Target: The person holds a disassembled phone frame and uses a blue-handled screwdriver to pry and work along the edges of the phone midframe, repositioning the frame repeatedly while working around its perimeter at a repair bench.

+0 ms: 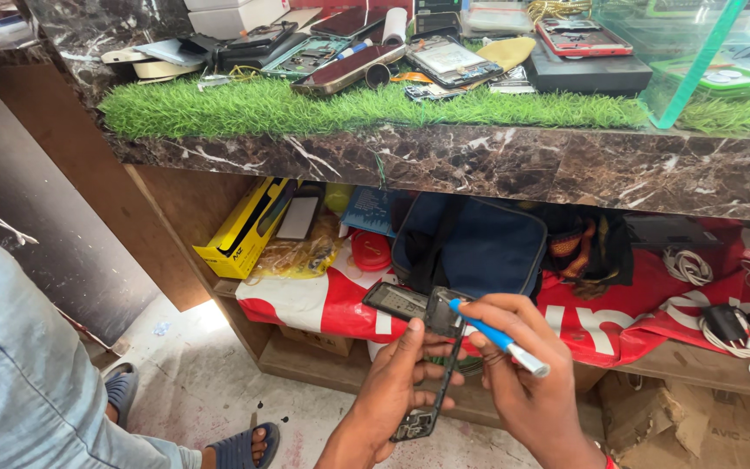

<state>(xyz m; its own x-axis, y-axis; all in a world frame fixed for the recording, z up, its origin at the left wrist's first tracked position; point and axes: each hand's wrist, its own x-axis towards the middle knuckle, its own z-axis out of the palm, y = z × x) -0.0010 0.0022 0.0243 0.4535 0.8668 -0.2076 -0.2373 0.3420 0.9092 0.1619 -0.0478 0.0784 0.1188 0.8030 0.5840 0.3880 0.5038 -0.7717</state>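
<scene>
Below the marble worktop (444, 165), the left hand (392, 391) grips an opened phone frame (423, 347) steady while the right hand (527, 382) pinches a blue screwdriver (492, 334) to it.

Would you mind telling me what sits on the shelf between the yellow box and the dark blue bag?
In the head view, between the yellow box and the dark blue bag lie a crinkled clear plastic packet and a round red lid.

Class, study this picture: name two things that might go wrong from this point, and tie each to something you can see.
1. The opened phone is held in mid-air by the left hand alone, above a hard floor; a slip would likely drop it.
2. The right hand presses a blue-handled screwdriver into the phone; the tip might skid and scratch the circuit board.
</scene>
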